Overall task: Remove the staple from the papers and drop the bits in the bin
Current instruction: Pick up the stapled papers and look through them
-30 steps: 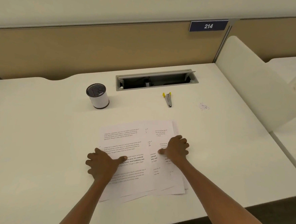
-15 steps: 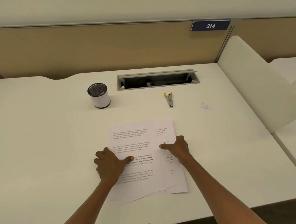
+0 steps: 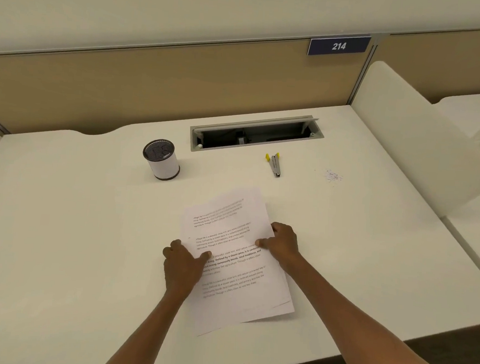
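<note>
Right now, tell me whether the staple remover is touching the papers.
Apart. The head view shows the staple remover lying beyond the papers, with bare desk between them.

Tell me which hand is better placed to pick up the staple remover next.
Right, probably. The right hand lies on the papers' right edge, nearer the staple remover; the left hand is farther.

2 hands: left hand (image 3: pixel 183 266), right hand (image 3: pixel 283 243). 1 white printed paper stack (image 3: pixel 233 255), 1 small black-rimmed cylindrical bin (image 3: pixel 161 159), 1 yellow-handled metal staple remover (image 3: pixel 274 163).
</note>
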